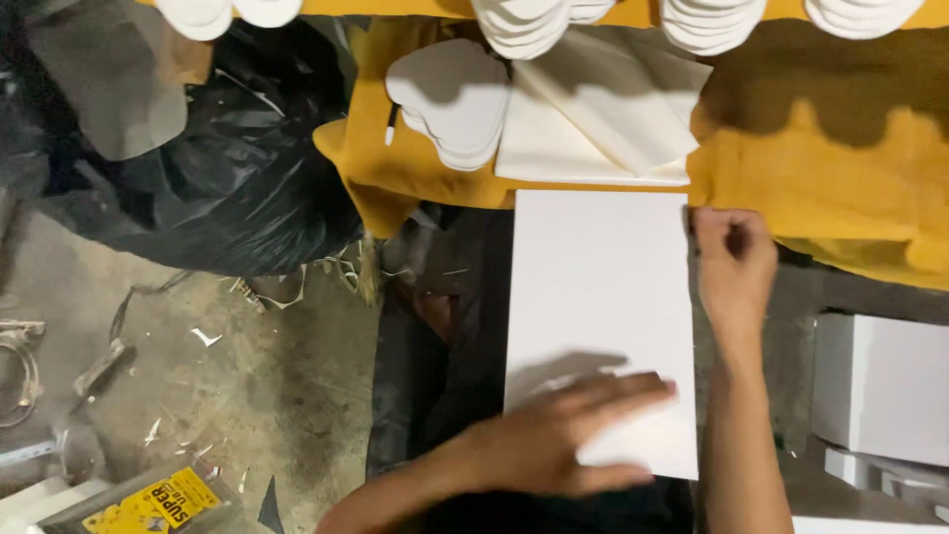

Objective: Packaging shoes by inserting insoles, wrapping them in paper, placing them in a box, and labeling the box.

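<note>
below, yellow cloth (820, 168), littered concrete floor (247, 386)

We count one large white rectangular sheet (598, 297) in front of us, and two hands on it: our left hand (554, 440) and our right hand (733, 262). On the yellow cloth (840, 168) we see one stack of white heart-shaped cutouts (453, 99) and one pile of folded white sheets (593, 124). Along the top edge we count five more white stacks, only partly visible: two at the left (227, 12), one in the middle (539, 20) and two at the right (781, 18). There is one black plastic bag (237, 168), one white box (880, 386) and one yellow packet (158, 502) on the floor.
</note>
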